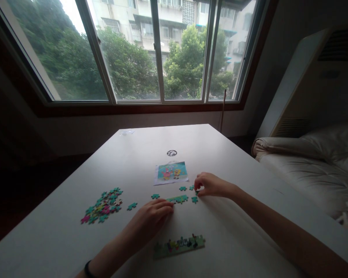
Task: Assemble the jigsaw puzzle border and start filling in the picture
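On the white bench [139, 150], a flat green printed puzzle strip [179, 248] lies joined, a short teal row [179, 199] part-joined beside the left hand [154, 214], whose grip cannot be told, the right hand [208, 185] pinches a small dark-teal piece [197, 192], and a multicoloured puzzle-piece heap [104, 206] lies unjoined.

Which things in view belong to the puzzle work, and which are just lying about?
Belong to it:
- puzzle heap
- joined strip at the left hand
- nearer strip
- piece under the right hand's fingers
- printed picture

Apparently just lying about:
- pale scrap, far table corner
- thin pole near the window
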Demonstrator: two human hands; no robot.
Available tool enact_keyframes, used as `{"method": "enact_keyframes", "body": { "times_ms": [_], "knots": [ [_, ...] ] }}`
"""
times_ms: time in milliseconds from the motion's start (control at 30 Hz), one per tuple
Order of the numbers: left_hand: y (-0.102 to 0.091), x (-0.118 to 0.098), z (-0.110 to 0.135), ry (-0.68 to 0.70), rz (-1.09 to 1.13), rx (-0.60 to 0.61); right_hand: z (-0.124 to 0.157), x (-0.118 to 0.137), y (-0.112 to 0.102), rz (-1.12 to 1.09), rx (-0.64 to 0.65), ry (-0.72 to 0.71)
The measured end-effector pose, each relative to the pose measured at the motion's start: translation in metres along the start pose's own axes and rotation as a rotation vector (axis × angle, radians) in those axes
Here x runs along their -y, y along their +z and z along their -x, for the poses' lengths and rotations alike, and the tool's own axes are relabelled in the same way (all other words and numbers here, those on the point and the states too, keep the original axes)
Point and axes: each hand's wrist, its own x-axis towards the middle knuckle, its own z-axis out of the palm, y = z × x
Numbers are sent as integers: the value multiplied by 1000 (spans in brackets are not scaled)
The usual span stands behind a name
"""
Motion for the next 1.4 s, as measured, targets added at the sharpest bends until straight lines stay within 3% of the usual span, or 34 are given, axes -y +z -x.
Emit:
{"method": "enact_keyframes", "body": {
  "times_ms": [167,367,767,900,1000,1167,1400],
  "knots": [
    [0,1,0,4,-7,18,1,2,-1,-51,-27,-21],
    [0,1,0,-5,-9,22,2,9,0,-114,34,-43],
    [-4,-4,-2,33,-21,-30,1,10,5,-196,23,-120],
    [-3,-5,-2,28,-31,-32,-1,14,10,-432,56,-84],
    [3,-3,0,-2,-29,-63,-8,21,21,-697,2,-24],
    [12,-1,5,-66,80,-292,-16,41,41,-1250,-61,113],
    [11,-15,2,-79,185,-524,-7,69,39,-1448,-208,202]
  ]
}}
